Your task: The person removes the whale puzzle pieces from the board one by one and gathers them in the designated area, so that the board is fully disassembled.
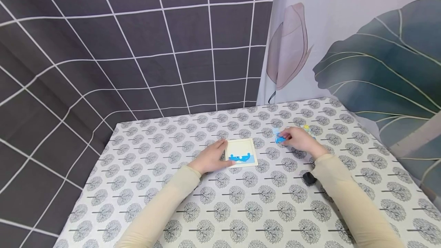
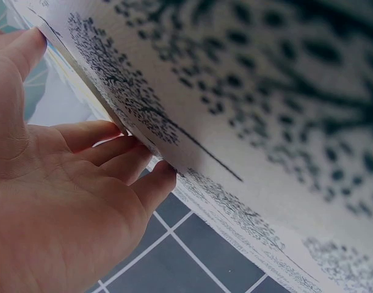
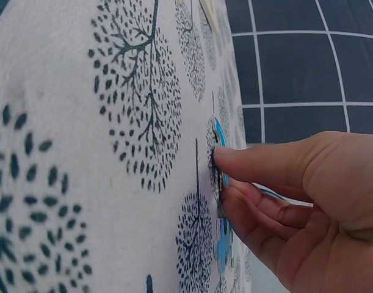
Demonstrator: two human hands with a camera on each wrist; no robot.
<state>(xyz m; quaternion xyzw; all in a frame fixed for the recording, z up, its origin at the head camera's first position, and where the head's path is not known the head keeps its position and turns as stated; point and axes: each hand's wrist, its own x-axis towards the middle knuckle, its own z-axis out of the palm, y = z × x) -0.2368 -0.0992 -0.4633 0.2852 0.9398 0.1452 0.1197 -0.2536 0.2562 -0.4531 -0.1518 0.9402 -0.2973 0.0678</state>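
A cream square puzzle tray [image 1: 240, 141] lies on the patterned cloth, with joined blue puzzle pieces [image 1: 241, 158] along its near side. My left hand [image 1: 211, 157] holds the tray at its left side, the thumb at the near left corner and the fingers against the edge. In the left wrist view, the fingertips of the left hand [image 2: 70, 177] meet the tray's thin edge. To the right of the tray, my right hand [image 1: 299, 139] pinches a blue puzzle piece [image 1: 279, 139] between thumb and fingers. The right wrist view shows this piece [image 3: 221, 131] edge-on, low over the cloth.
Loose puzzle pieces lie around my right hand: a pale blue one [image 1: 276, 130] and one with a yellow sun [image 1: 306, 127]. A small black object [image 1: 309, 178] sits beside the right sleeve. A dark gridded curtain [image 1: 186, 64] hangs behind the tree-print tablecloth [image 1: 206, 217].
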